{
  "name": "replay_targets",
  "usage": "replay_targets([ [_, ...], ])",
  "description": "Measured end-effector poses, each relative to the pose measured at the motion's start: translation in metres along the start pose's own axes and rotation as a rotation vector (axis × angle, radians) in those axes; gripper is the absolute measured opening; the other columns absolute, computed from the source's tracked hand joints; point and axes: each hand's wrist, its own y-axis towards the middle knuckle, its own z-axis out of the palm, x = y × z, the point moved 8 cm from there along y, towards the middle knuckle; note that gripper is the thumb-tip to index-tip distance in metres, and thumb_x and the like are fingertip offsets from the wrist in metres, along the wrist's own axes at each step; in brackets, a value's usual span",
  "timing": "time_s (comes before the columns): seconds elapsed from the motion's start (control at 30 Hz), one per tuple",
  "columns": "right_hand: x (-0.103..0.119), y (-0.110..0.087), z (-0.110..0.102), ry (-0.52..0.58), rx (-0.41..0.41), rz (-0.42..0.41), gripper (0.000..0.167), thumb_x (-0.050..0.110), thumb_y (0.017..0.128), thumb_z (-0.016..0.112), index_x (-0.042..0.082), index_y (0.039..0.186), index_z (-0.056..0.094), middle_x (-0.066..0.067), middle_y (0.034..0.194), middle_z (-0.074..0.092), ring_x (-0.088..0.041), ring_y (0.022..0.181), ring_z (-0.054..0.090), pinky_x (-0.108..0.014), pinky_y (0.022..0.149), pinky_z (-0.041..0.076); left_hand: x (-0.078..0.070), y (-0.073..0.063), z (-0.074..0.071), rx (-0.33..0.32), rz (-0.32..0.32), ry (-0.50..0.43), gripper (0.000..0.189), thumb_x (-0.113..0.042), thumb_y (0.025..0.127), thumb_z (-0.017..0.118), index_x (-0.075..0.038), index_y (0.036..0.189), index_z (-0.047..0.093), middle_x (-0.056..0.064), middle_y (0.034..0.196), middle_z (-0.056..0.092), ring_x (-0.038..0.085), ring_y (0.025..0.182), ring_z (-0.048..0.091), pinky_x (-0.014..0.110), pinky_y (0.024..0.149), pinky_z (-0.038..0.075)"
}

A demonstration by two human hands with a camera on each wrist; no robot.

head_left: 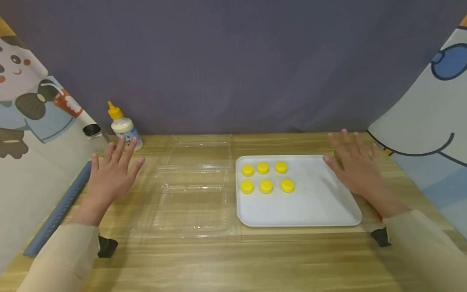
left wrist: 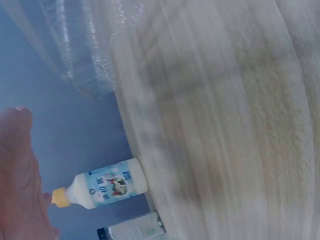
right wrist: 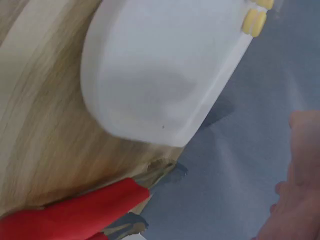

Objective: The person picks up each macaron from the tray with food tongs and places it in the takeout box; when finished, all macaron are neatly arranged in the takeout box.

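Observation:
My left hand [head_left: 111, 176] is held over the left side of the table with its fingers spread, and nothing is in it. Nearest to it are a white squeeze bottle [left wrist: 107, 184] with a yellow nozzle and a small black-capped bottle [left wrist: 135, 227]. Fingers also spread, my right hand [head_left: 359, 168] overlaps the right edge of a white tray [head_left: 310, 211] in the head view and holds nothing. Several small yellow round pieces [head_left: 266, 186] sit in two rows on the tray's left part. Left of the tray lies an open clear plastic clamshell box [head_left: 193, 202].
A blue-grey ridged bar [head_left: 58, 211] lies along the table's left edge. Beside the tray, under my right arm, is a red-handled tool [right wrist: 85, 210] with metal tips. A dark grey cloth [head_left: 233, 69] hangs behind the wooden table [head_left: 219, 263], with printed cloths on both sides.

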Motion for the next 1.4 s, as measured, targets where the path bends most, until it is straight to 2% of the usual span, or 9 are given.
replay_targets([
  [0.13,-0.006,-0.006,-0.012,0.028,-0.079,-0.011,0.071,0.051,0.109,0.034,0.019,0.165,0.005,-0.022,0.168,-0.001,-0.047,0.152,0.000,-0.077,0.110,-0.004,-0.007,-0.004,-0.006,-0.032,0.041,-0.001,0.069,-0.055,0.109,0.026,-0.024,0.165,-0.001,0.015,0.169,-0.007,0.046,0.153,-0.001,0.071,0.114,-0.009],
  [0.23,-0.011,-0.011,-0.022,0.044,-0.157,-0.014,0.069,0.047,0.109,0.040,0.011,0.164,0.017,-0.027,0.166,0.012,-0.053,0.148,0.015,-0.078,0.109,0.011,-0.013,-0.009,-0.011,-0.049,0.070,-0.007,0.068,-0.053,0.110,0.029,-0.023,0.165,0.003,0.014,0.170,-0.005,0.046,0.153,0.002,0.071,0.115,-0.007],
  [0.37,-0.019,-0.020,-0.035,0.074,-0.292,-0.024,0.060,0.038,0.107,0.048,-0.003,0.150,0.042,-0.033,0.157,0.031,-0.059,0.136,0.034,-0.074,0.103,0.027,-0.020,-0.015,-0.015,-0.065,0.099,-0.024,0.065,-0.048,0.110,0.034,-0.017,0.164,0.017,0.019,0.169,0.005,0.046,0.152,0.005,0.070,0.115,-0.005],
  [0.5,-0.027,-0.029,-0.045,0.098,-0.357,0.019,0.050,0.033,0.106,0.052,-0.004,0.138,0.053,-0.036,0.147,0.041,-0.061,0.126,0.042,-0.075,0.096,0.034,-0.025,-0.020,-0.017,-0.062,0.117,-0.031,0.061,-0.045,0.110,0.040,-0.006,0.157,0.035,0.027,0.163,0.023,0.051,0.148,0.017,0.072,0.115,0.004],
  [0.6,-0.036,-0.035,-0.046,0.098,-0.328,0.100,0.051,0.037,0.105,0.051,-0.002,0.139,0.052,-0.035,0.144,0.044,-0.060,0.124,0.042,-0.076,0.089,0.036,-0.027,-0.023,-0.014,-0.024,0.113,-0.071,0.060,-0.043,0.109,0.043,0.000,0.151,0.042,0.032,0.155,0.035,0.055,0.143,0.025,0.074,0.112,0.010],
  [0.7,-0.048,-0.042,-0.042,0.087,-0.260,0.169,0.059,0.043,0.105,0.051,0.000,0.145,0.047,-0.037,0.142,0.043,-0.060,0.124,0.041,-0.076,0.083,0.037,-0.027,-0.026,-0.008,0.034,0.102,-0.144,0.058,-0.041,0.109,0.045,0.002,0.148,0.045,0.035,0.149,0.042,0.057,0.138,0.031,0.074,0.110,0.018],
  [0.93,-0.069,-0.056,-0.028,0.129,-0.162,0.243,0.069,0.045,0.103,0.056,-0.009,0.144,0.045,-0.046,0.131,0.043,-0.062,0.112,0.044,-0.072,0.076,0.040,-0.021,-0.028,0.012,0.210,0.034,-0.341,0.061,-0.042,0.110,0.043,0.003,0.151,0.042,0.033,0.146,0.047,0.058,0.132,0.041,0.071,0.101,0.036],
  [1.2,-0.094,-0.061,-0.001,0.179,0.078,0.396,0.088,0.058,0.102,0.050,-0.016,0.146,0.033,-0.049,0.132,0.039,-0.066,0.112,0.043,-0.073,0.083,0.041,-0.024,-0.028,0.023,0.280,-0.008,-0.487,0.056,-0.038,0.111,0.042,0.004,0.147,0.046,0.030,0.138,0.057,0.051,0.125,0.053,0.060,0.092,0.050],
  [1.4,-0.106,-0.059,0.015,0.123,0.189,0.402,0.099,0.064,0.101,0.042,-0.026,0.141,0.030,-0.050,0.128,0.044,-0.066,0.107,0.047,-0.067,0.081,0.045,-0.023,-0.030,0.027,0.335,-0.046,-0.525,0.058,-0.040,0.111,0.040,0.005,0.146,0.046,0.032,0.139,0.054,0.050,0.123,0.054,0.059,0.092,0.050],
])
